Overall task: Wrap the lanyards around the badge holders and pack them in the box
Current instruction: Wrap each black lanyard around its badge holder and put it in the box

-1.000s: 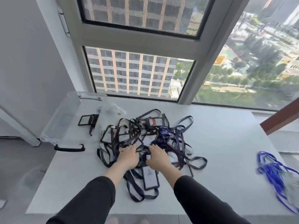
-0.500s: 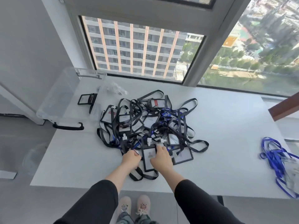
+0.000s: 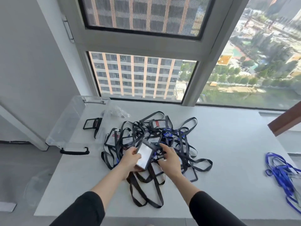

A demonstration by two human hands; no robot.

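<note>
White table (image 3: 228, 144): lanyard heap (image 3: 184, 145), clear box (image 3: 70, 121).

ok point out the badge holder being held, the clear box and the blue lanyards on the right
held badge holder (image 3: 145, 156): head view, on its shiny clear front
clear box (image 3: 65, 123): head view, on its see-through side wall
blue lanyards (image 3: 281, 174): head view, on the middle of the bundle

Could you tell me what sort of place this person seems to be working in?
Probably a high-rise office or flat: a white table stands against a large window looking down on tower blocks and trees, and it bears a heap of lanyards and a clear box.
</note>
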